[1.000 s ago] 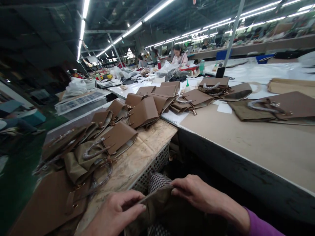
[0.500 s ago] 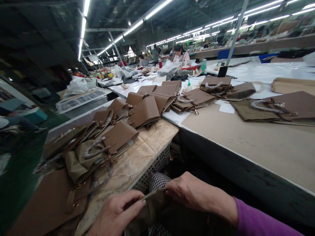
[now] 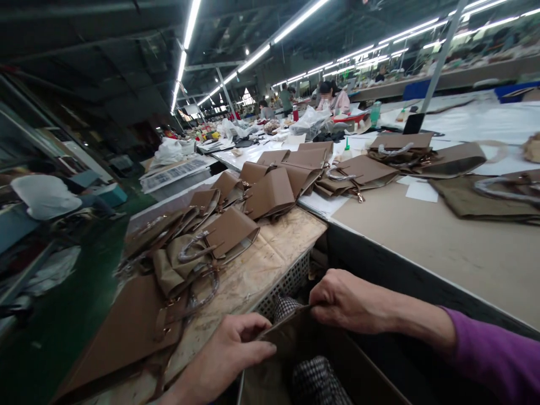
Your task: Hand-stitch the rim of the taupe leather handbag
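Note:
Low in front of me is an olive-brown bag (image 3: 270, 379), its mouth open and its edge running between my hands. My right hand (image 3: 341, 301) pinches that edge at the far side, fingers curled in. Nearer, on the left, my left hand (image 3: 230, 351) has its thumb and fingers on either side of the same edge. Black-and-white checked cloth (image 3: 318, 379) shows below the edge, and more of it beyond. The lower part of the bag is cut off by the frame. A brown bag (image 3: 130, 332) with a flap and metal fittings lies left of my left hand.
Several brown bags (image 3: 270, 194) with plastic-wrapped handles are heaped along the worn tabletop (image 3: 280, 244). A perforated crate (image 3: 291, 281) stands under its edge. On the right, a dark-sided table (image 3: 422, 281) bears more bags and a green-capped bottle (image 3: 346, 151). Other people sit farther off.
The view has swung left, so things appear farther right. The bag's mouth is spread wider, showing more of its inside. My left thumb and fingers look slightly farther apart at the edge.

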Demonstrator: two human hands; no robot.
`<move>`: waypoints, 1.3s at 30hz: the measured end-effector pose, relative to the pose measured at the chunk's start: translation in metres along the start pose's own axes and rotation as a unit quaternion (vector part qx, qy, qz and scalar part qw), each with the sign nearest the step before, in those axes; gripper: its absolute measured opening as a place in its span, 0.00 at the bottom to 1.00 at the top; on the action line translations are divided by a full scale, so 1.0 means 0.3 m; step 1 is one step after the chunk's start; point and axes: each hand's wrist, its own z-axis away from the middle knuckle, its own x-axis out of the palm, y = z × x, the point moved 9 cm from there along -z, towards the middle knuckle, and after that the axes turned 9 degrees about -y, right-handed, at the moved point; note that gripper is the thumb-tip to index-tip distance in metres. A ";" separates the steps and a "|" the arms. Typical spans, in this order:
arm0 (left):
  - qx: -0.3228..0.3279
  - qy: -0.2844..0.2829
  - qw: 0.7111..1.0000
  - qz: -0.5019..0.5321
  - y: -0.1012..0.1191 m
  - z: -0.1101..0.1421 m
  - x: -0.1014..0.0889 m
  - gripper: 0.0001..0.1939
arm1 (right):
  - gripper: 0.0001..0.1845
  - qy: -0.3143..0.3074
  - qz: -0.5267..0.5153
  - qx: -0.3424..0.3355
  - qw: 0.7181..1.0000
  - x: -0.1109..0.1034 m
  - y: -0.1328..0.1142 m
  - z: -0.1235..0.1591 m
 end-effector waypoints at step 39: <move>0.007 -0.067 0.996 -0.052 0.023 -0.266 0.038 0.10 | 0.10 0.058 -0.349 0.075 0.932 0.174 0.339 -0.061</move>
